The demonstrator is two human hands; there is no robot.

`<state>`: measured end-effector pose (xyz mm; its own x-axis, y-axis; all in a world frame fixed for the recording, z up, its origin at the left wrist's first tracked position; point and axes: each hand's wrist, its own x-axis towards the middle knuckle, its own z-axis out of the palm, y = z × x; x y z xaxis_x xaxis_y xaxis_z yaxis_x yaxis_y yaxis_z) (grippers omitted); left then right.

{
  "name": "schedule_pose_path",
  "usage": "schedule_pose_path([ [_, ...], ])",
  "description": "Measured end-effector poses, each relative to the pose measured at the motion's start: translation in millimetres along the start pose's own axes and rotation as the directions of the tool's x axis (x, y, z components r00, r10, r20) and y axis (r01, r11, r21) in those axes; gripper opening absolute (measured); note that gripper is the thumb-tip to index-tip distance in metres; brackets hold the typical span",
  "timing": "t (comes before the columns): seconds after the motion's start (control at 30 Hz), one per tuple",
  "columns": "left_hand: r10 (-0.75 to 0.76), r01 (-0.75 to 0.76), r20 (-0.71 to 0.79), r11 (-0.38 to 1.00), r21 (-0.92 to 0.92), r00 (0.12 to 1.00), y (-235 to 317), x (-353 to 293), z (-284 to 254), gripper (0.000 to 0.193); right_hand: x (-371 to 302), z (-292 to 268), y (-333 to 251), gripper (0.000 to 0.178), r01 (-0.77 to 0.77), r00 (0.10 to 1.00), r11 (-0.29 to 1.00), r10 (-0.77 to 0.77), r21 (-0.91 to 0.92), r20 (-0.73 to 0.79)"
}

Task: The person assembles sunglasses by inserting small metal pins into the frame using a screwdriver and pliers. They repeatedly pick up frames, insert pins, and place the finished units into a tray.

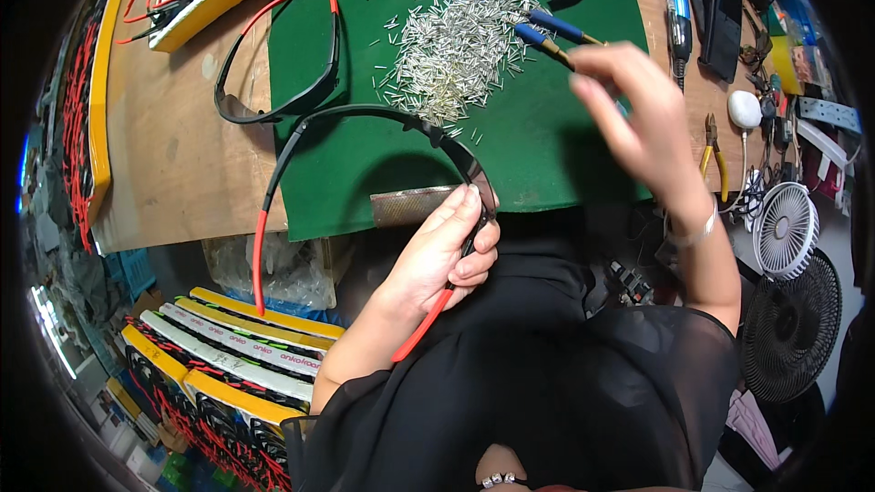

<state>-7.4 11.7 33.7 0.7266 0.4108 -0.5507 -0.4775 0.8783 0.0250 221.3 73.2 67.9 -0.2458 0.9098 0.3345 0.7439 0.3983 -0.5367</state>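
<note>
Black-framed glasses with red temple tips are gripped by my left hand, its fingers wrapped round one hinge end. The other temple points down to the left. My right hand, somewhat blurred, hovers over the right of the green mat with thumb and forefinger apart. At its fingertips is a blue-handled hand tool, its handles lying against a heap of small silvery metal pins; its near end is partly hidden by the fingers. A second pair of glasses rests at the mat's left edge.
The green mat covers the wooden table. A rough metal bar lies at its front edge. Yellow-handled cutters and a white fan are at the right. Boxes of glasses stand lower left.
</note>
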Motion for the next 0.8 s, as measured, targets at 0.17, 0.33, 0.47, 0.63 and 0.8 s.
schedule_pose_path([
  [0.17, 0.070, -0.070, 0.012, 0.997, -0.022, 0.997, -2.1, -1.7, -5.7, 0.024, 21.8, 41.0, 44.4, 0.019, 0.056, 0.998, 0.932, -0.062, -0.359, -0.005],
  [0.33, 0.099, -0.090, -0.124, 0.993, 0.076, 0.987, -5.1, 0.9, -2.3, 0.027, 26.3, 48.9, 49.6, 0.017, 0.064, 0.997, 0.916, -0.075, -0.397, -0.013],
  [0.47, 0.111, -0.088, -0.179, 0.988, 0.129, 0.978, -6.1, 0.9, 0.9, 0.027, 24.7, 57.7, 44.9, 0.019, 0.105, 0.994, 0.915, -0.096, -0.390, 0.042],
  [0.63, 0.188, -0.137, -0.173, 0.954, 0.268, 0.967, -13.5, 4.8, -3.2, 0.027, 29.3, 57.6, 51.7, 0.020, 0.127, 0.991, 0.887, -0.127, -0.443, 0.031],
  [0.8, 0.234, -0.122, -0.228, 0.900, 0.419, 0.945, -20.3, 12.4, -10.9, 0.031, 13.7, 19.6, 2.3, 0.015, 0.046, 0.998, 0.978, -0.054, -0.204, -0.035],
])
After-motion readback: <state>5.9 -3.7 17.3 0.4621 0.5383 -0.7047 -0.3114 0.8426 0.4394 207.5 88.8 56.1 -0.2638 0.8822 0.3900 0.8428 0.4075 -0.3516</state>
